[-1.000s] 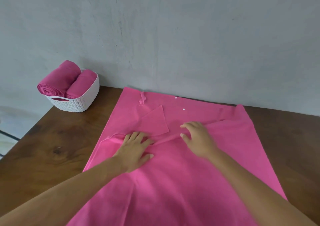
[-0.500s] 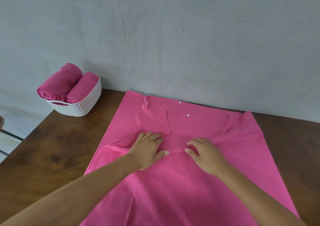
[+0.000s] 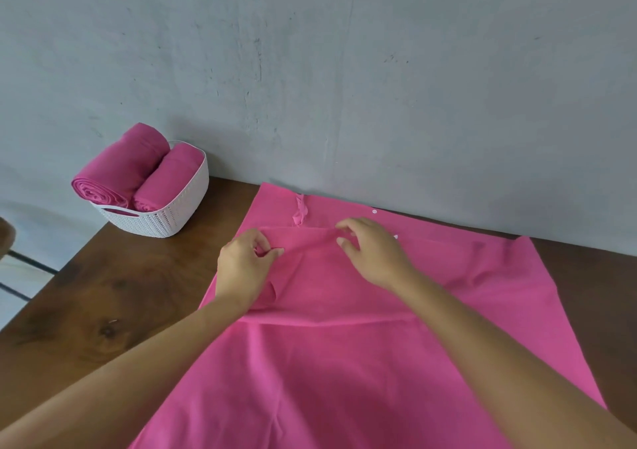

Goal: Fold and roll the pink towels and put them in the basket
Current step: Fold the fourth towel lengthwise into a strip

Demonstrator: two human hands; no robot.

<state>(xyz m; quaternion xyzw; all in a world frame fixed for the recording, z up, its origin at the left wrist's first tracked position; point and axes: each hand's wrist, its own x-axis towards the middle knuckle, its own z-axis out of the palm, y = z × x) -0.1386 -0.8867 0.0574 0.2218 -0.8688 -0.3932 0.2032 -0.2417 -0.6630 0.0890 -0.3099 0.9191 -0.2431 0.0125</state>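
Observation:
A large pink towel (image 3: 344, 362) lies spread over the wooden table, reaching from the wall to the near edge. A flap of it is folded over near the far left corner. My left hand (image 3: 246, 266) pinches the left end of that flap between thumb and curled forefinger. At the flap's right end, my right hand (image 3: 374, 253) has curved fingers and thumb closed on the edge. A white woven basket (image 3: 172, 219) stands at the table's far left corner against the wall, holding two rolled pink towels (image 3: 120, 167).
The grey wall (image 3: 344, 86) runs directly behind the table. Bare brown tabletop (image 3: 103, 310) shows left of the towel and in a strip on the right. The table's left edge drops off toward a pale floor.
Both hands have moved away from me toward the wall, from pressing flat on the towel to gripping a fold. The small triangular flap is now covered by the folded cloth.

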